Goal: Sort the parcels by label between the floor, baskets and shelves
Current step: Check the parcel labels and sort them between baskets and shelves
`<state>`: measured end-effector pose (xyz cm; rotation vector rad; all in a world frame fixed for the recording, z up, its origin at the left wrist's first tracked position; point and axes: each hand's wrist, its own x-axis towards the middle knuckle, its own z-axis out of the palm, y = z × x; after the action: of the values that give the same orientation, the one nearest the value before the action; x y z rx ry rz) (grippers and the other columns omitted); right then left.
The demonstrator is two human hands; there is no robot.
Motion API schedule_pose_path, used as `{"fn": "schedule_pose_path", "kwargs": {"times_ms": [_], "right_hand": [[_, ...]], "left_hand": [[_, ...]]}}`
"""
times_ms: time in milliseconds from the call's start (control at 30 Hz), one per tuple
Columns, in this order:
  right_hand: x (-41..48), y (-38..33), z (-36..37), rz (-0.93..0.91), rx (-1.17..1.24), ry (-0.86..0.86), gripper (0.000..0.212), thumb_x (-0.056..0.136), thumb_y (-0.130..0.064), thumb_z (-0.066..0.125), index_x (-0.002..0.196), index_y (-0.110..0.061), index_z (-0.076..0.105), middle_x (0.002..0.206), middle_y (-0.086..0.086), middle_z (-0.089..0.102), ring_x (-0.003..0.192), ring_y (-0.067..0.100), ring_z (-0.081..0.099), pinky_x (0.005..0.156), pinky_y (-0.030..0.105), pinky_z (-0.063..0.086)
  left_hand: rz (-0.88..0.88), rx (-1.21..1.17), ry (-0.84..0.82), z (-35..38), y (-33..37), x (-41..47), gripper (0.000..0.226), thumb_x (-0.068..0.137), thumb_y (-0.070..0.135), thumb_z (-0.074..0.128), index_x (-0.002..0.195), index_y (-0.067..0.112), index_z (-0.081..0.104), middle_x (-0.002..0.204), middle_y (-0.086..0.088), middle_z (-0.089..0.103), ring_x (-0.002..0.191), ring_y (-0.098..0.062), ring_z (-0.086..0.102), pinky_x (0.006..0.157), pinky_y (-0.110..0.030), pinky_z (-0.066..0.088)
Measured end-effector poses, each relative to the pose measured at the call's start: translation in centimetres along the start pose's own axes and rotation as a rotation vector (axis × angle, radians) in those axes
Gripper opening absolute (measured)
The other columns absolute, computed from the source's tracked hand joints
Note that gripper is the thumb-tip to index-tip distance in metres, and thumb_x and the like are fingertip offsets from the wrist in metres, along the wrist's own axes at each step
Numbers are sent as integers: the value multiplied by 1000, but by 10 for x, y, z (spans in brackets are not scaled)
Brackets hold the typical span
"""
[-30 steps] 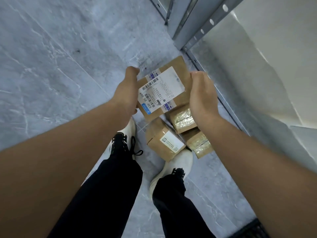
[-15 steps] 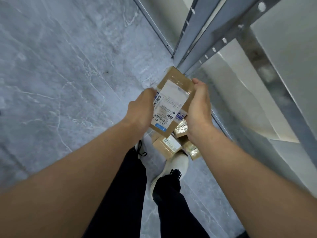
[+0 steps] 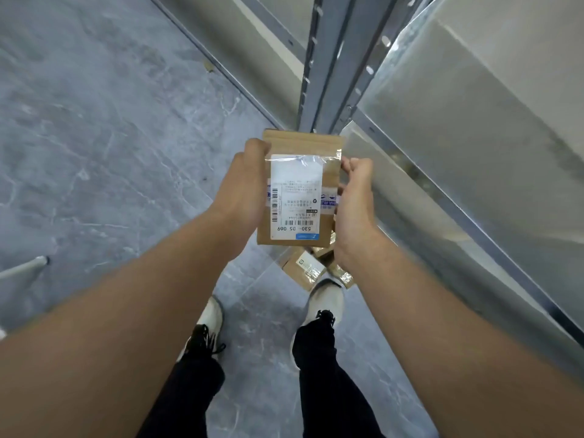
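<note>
Head view: left hand and right hand grip the stiff, probably light parcel by its edges.

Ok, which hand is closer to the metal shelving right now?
Right. The right hand grips the parcel by its edge on the shelving side. The left hand grips the opposite edge, out over the open floor.
</note>
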<state>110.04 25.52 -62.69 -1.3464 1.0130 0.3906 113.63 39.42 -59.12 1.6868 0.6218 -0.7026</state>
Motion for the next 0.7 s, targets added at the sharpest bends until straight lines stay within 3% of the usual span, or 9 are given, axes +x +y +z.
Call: {"fn": "schedule_pose_path", "kwargs": {"times_ms": [67, 167, 233, 300, 367, 467, 600, 700], "right_hand": [[-27, -15, 7, -18, 8, 18, 49, 106, -57, 31, 102, -32, 73, 92, 5, 81, 80, 19, 77, 61, 30, 58], [-74, -40, 16, -62, 26, 37, 51, 103, -62, 28, 102, -39, 74, 106, 10, 83, 97, 29, 81, 79, 43, 65], [-107, -59, 20, -94, 59, 30, 46, 105, -60, 27, 98, -43, 70, 110, 11, 82, 93, 28, 81, 67, 36, 64], [-144, -80, 25, -135, 77, 40, 45, 108, -56, 27, 103, -39, 68, 110, 11, 82, 81, 23, 81, 51, 27, 57], [-181, -101, 30, -181, 124, 48, 45, 109, -54, 27, 106, -37, 69, 108, 11, 82, 73, 19, 79, 43, 22, 53], [-237, -132, 39, -252, 154, 56, 42, 108, -55, 27, 98, -44, 66, 105, 10, 83, 75, 20, 80, 43, 22, 53], [-309, -171, 46, -353, 164, 67, 48, 109, -56, 26, 111, -36, 69, 101, 10, 83, 74, 20, 81, 45, 25, 55], [-364, -203, 47, -425, 185, 103, 41, 110, -53, 29, 95, -42, 65, 99, 13, 83, 76, 22, 81, 52, 29, 59]], "left_hand": [[26, -2, -40, -10, 15, -17, 42, 103, 50, 28, 97, 23, 59, 81, 0, 68, 79, -19, 64, 96, -42, 51], [97, 28, -99, -28, 45, -53, 42, 104, 47, 27, 89, 27, 61, 63, 10, 68, 62, -8, 64, 82, -36, 51], [154, 30, -129, -45, 66, -80, 42, 103, 47, 28, 88, 28, 61, 64, 12, 70, 56, -3, 66, 77, -34, 50], [205, 34, -154, -65, 89, -111, 43, 103, 47, 27, 88, 30, 63, 64, 13, 71, 54, 0, 66, 75, -35, 49], [263, 58, -175, -85, 113, -142, 45, 104, 46, 25, 90, 31, 65, 67, 15, 72, 56, 1, 67, 77, -35, 49], [336, 86, -202, -114, 147, -186, 45, 104, 45, 27, 83, 30, 64, 65, 14, 71, 54, 1, 66, 73, -33, 46], [449, 98, -236, -147, 193, -244, 44, 104, 44, 28, 83, 32, 64, 68, 13, 72, 53, 3, 64, 72, -32, 42], [526, 118, -290, -171, 223, -282, 45, 103, 42, 27, 83, 33, 65, 73, 11, 73, 60, -3, 63, 79, -35, 41]]}}
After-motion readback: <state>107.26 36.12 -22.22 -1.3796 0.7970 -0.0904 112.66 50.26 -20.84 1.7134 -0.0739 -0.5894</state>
